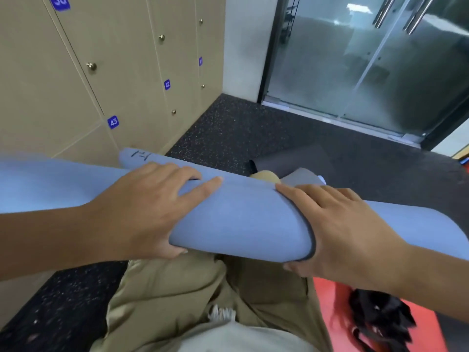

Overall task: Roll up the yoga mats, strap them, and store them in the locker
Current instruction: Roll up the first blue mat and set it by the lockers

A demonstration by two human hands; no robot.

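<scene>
One blue yoga mat [241, 219], partly rolled, lies across the person's lap just right of the lockers [101, 72], long axis left to right, both hands gripping it: left hand [152, 209], right hand [340, 229].

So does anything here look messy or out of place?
A little. The blue mat held by the left hand and right hand is loosely rolled, its edge curling open, unstrapped. A black tangled thing lies on the red mat.
</scene>
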